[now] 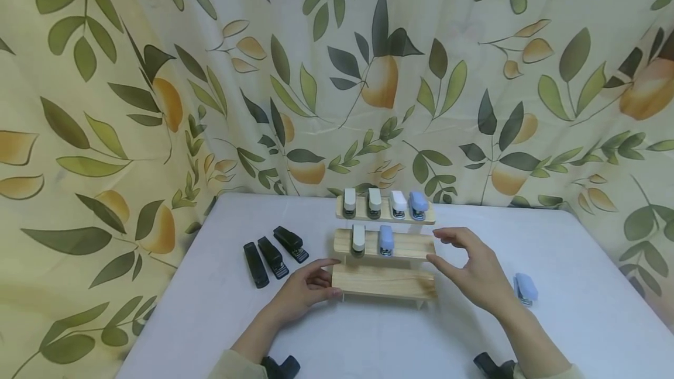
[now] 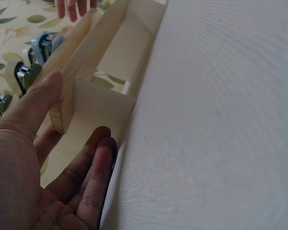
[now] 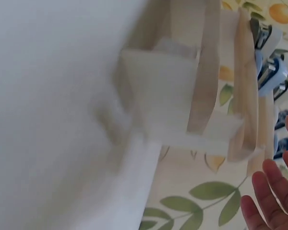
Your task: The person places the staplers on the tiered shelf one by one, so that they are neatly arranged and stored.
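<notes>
A three-tier wooden display stand (image 1: pixel 383 281) stands on the white table. My left hand (image 1: pixel 305 291) grips the left end of its lowest board; in the left wrist view the thumb (image 2: pixel 52 86) lies over the board's edge. My right hand (image 1: pixel 474 268) is at the right end of the middle board, thumb and fingers spread, holding nothing. On the middle tier sit a pale grey stapler (image 1: pixel 358 238) and a blue stapler (image 1: pixel 387 240). The top tier holds several small staplers, including a white stapler (image 1: pixel 398 203) and another blue stapler (image 1: pixel 418 203).
Three black staplers, one of them the middle black stapler (image 1: pixel 272 256), lie on the table to the left. Another blue stapler (image 1: pixel 525 289) lies to the right, beyond my right forearm. A leaf-and-fruit patterned curtain (image 1: pixel 337 104) hangs behind the table.
</notes>
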Demonstrator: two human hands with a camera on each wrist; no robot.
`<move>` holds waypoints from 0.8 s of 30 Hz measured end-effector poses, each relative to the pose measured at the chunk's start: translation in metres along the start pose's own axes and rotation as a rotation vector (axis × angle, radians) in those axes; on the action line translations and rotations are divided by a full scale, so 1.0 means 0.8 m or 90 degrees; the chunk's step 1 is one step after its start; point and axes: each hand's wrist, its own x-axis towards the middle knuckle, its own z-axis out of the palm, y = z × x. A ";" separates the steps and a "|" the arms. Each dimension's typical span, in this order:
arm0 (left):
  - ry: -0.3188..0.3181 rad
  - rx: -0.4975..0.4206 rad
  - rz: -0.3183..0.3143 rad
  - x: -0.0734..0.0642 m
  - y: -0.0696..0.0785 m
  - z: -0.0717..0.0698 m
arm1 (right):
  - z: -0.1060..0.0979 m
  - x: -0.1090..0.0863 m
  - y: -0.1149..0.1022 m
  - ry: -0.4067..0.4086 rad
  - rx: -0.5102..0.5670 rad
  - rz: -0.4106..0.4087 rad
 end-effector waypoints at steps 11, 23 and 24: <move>0.002 0.001 -0.008 -0.002 0.001 0.000 | -0.028 -0.010 0.028 -0.012 -0.048 0.018; 0.001 0.007 -0.003 0.000 0.001 -0.002 | -0.056 -0.022 0.063 -0.078 -0.087 0.092; 0.001 0.006 -0.004 0.000 0.001 -0.002 | -0.058 -0.023 0.066 -0.082 -0.092 0.095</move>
